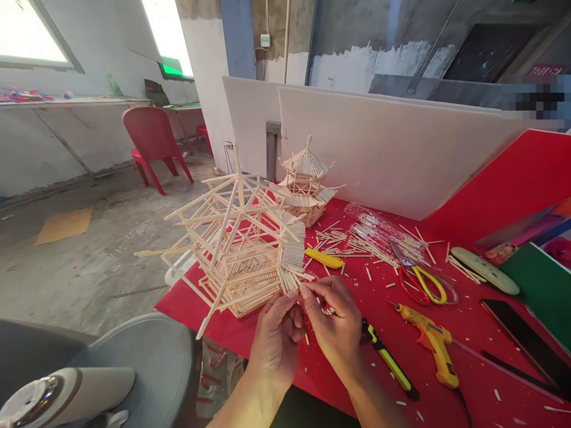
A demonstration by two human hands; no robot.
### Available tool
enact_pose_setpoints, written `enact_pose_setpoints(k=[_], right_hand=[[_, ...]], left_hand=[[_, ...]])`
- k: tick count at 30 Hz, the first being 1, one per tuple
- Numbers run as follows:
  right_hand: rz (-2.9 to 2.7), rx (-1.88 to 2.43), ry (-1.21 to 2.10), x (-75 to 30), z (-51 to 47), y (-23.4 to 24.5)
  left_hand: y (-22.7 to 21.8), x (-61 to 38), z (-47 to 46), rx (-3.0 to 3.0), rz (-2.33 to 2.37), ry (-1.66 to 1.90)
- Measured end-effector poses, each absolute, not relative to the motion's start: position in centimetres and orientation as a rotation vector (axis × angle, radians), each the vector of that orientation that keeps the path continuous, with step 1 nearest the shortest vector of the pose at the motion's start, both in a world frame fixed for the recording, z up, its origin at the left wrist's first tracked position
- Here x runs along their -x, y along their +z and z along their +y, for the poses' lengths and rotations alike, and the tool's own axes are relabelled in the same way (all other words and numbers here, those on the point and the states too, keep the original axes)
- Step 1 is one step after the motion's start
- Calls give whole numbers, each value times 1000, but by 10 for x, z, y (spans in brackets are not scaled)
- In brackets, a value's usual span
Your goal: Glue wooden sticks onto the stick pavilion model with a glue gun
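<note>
My left hand [279,324] and my right hand [336,315] meet at the near right corner of a pavilion model [241,238] built from thin wooden sticks. Thumbs and fingers of both are pinched together, fingertips almost touching. Whatever sits between them is hidden or too small to name. Just beyond the fingertips, loose-looking roof sticks [289,278] fan out at the model's lower roof edge. One roof panel [293,241] is covered with sticks, while much of the remaining frame is bare. Behind it stands a smaller pagoda model [307,178] with covered roofs.
On the red table [357,368] lie a yellow cutter [324,258], bagged sticks [388,235], scissors [419,282], a glue gun [428,342], a black-and-green knife [390,359] and a phone [526,339]. A flask [89,392] rests on a grey stool [156,351] at left.
</note>
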State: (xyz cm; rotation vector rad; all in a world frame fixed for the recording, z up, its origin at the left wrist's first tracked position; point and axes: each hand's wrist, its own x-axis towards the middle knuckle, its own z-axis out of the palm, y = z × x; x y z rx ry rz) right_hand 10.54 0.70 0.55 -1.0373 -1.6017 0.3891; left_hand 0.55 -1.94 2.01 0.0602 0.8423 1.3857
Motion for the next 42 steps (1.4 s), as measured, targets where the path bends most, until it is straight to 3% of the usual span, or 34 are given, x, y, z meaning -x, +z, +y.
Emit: enact_pose_setpoints(k=[42], right_hand=[[-1668, 981, 192, -108, 9, 0]], left_hand=[[24, -8, -12, -109, 900, 1437]])
